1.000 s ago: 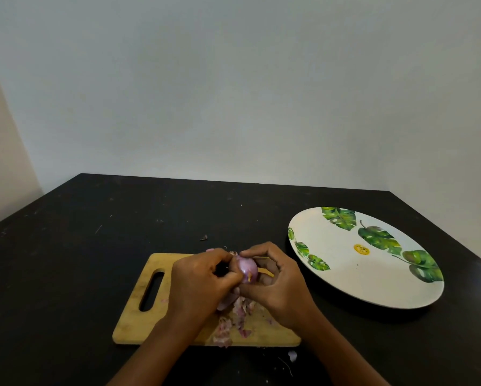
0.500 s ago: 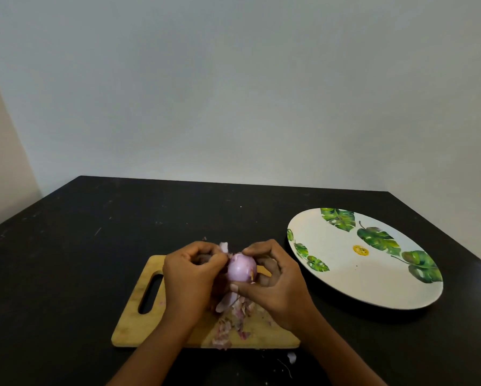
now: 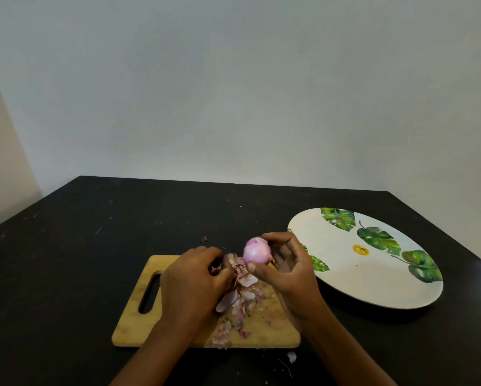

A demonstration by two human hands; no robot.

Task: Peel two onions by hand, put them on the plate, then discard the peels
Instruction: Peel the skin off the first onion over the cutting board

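Left hand has come off the pink-purple onion, curled, its hold unclear; right hand alone grips it over the wooden cutting board, likely ready for the white leaf-printed plate.

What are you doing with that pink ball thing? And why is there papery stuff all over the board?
A person is peeling an onion by hand. The right hand holds the onion above the wooden cutting board, and it looks mostly bare and shiny. The left hand seems to pinch a strip of peel just beside it. The papery stuff is the peels, piled on the board. The leaf-patterned plate on the right has no onion on it yet.
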